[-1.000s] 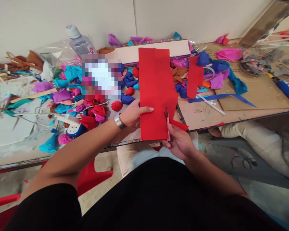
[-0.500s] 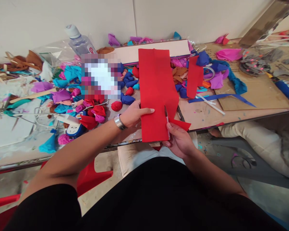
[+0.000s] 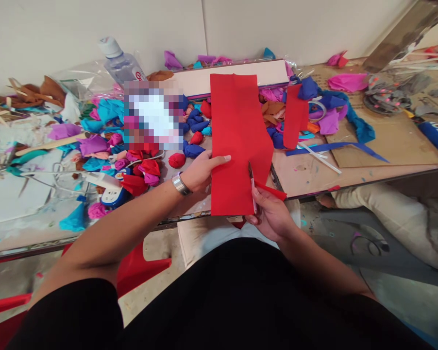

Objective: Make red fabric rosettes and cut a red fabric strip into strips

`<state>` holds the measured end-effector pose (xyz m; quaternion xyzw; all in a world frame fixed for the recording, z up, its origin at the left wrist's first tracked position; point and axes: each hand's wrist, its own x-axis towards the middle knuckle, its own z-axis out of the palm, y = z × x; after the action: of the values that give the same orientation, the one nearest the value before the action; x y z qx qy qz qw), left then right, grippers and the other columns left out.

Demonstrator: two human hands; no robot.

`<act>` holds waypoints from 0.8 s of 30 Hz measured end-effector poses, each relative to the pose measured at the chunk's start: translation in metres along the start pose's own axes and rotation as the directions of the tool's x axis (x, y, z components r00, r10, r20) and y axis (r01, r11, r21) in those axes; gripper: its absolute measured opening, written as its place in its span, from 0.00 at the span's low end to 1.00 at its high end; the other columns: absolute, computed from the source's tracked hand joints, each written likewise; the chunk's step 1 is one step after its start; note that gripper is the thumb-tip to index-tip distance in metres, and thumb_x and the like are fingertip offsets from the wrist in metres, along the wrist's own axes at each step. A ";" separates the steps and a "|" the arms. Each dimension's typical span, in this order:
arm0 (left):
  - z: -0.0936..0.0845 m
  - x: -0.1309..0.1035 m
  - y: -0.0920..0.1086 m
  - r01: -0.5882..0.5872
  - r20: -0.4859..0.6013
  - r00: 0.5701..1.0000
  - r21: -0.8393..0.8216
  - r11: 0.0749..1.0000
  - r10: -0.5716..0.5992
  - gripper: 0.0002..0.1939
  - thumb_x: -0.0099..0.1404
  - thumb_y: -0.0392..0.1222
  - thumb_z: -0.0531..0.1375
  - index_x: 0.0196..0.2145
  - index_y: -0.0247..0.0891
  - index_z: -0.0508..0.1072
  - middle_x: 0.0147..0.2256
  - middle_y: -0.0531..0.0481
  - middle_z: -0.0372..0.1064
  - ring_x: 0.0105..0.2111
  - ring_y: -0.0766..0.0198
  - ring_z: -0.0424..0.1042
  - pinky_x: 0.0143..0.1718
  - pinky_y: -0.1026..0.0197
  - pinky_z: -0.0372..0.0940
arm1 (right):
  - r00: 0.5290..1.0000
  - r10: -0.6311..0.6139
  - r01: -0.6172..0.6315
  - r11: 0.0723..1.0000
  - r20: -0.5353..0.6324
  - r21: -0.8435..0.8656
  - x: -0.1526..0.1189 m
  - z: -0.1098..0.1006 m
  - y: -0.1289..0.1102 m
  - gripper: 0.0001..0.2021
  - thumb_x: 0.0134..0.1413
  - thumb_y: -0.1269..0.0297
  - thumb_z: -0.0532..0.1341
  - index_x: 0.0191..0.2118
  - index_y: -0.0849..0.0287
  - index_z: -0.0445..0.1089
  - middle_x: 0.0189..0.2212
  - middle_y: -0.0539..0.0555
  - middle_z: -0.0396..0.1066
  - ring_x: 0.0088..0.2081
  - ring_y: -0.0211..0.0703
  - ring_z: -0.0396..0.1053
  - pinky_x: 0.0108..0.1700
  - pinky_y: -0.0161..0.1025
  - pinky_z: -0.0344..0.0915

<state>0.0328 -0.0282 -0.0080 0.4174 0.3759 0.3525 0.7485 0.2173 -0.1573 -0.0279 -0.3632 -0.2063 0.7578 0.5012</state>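
Note:
A large red sheet (image 3: pixel 233 126) hangs over the front edge of the table in the middle of the view. My left hand (image 3: pixel 202 171) grips its left edge, thumb on top and fingers underneath. In my right hand (image 3: pixel 272 211) are scissors (image 3: pixel 252 182), their blades at a slit in the lower right part of the sheet. A narrow red flap (image 3: pixel 273 190) sticks out to the right, beside the scissors. Behind, a smaller red strip (image 3: pixel 292 116) lies on the pile.
Crumpled coloured pieces (image 3: pixel 95 145) cover the table's left side. A capped bottle (image 3: pixel 122 65) stands at the back, near a blurred patch. Cardboard (image 3: pixel 382 143) and a blue strip (image 3: pixel 335 147) lie right. A person's leg (image 3: pixel 390 214) shows at the right.
My left hand has shifted slightly on the sheet's edge. The scissors have moved a little left, and the red flap beside them sticks out less.

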 end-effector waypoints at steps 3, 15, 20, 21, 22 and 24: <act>0.000 0.000 -0.001 0.010 0.003 1.000 0.029 1.000 -0.010 0.27 0.51 0.45 0.80 0.45 0.33 0.79 0.44 0.40 0.85 0.37 0.55 0.83 0.42 0.55 0.77 | 1.000 0.007 -0.006 1.000 -0.013 0.020 0.000 0.000 -0.001 0.22 0.52 0.46 0.79 0.34 0.54 0.71 0.21 0.42 0.67 0.18 0.34 0.62 0.17 0.32 0.54; -0.004 -0.001 -0.008 -0.022 0.066 0.998 0.099 0.995 0.016 0.26 0.52 0.46 0.80 0.46 0.33 0.80 0.46 0.40 0.84 0.37 0.55 0.82 0.42 0.55 0.76 | 0.998 -0.019 0.021 0.999 -0.064 0.030 0.005 0.003 -0.003 0.19 0.53 0.47 0.78 0.37 0.51 0.73 0.21 0.43 0.68 0.20 0.37 0.63 0.19 0.34 0.59; -0.003 -0.002 -0.008 -0.033 0.077 0.997 0.101 0.994 0.026 0.26 0.52 0.46 0.80 0.46 0.33 0.80 0.47 0.39 0.84 0.40 0.54 0.82 0.43 0.55 0.76 | 0.998 0.027 -0.022 0.997 -0.062 0.077 0.007 0.004 -0.004 0.24 0.46 0.47 0.82 0.40 0.52 0.75 0.23 0.43 0.72 0.19 0.36 0.64 0.17 0.34 0.61; -0.003 -0.002 -0.008 -0.032 0.077 0.997 0.102 0.994 0.024 0.26 0.52 0.46 0.80 0.46 0.33 0.80 0.47 0.39 0.84 0.39 0.53 0.83 0.42 0.55 0.76 | 0.998 0.029 -0.024 0.997 -0.057 0.077 0.007 0.004 -0.004 0.23 0.46 0.47 0.82 0.41 0.52 0.75 0.23 0.43 0.73 0.19 0.36 0.64 0.18 0.34 0.61; -0.004 -0.001 -0.008 -0.029 0.077 0.997 0.103 0.994 0.021 0.26 0.52 0.46 0.80 0.46 0.33 0.80 0.47 0.39 0.84 0.39 0.54 0.82 0.42 0.55 0.76 | 0.998 0.028 -0.024 0.997 -0.053 0.076 0.007 0.003 -0.005 0.23 0.47 0.48 0.81 0.40 0.52 0.75 0.23 0.43 0.72 0.19 0.36 0.63 0.18 0.34 0.61; -0.004 -0.001 -0.008 -0.023 0.074 0.997 0.101 0.995 0.015 0.26 0.52 0.46 0.79 0.45 0.33 0.80 0.45 0.40 0.84 0.37 0.54 0.82 0.40 0.55 0.75 | 0.998 0.026 -0.023 0.997 -0.049 0.071 0.007 0.003 -0.005 0.22 0.48 0.48 0.81 0.39 0.53 0.74 0.22 0.43 0.71 0.19 0.35 0.62 0.18 0.34 0.60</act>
<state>0.0306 -0.0311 -0.0157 0.4713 0.3617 0.3243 0.7361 0.2160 -0.1491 -0.0251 -0.3667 -0.1627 0.7615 0.5092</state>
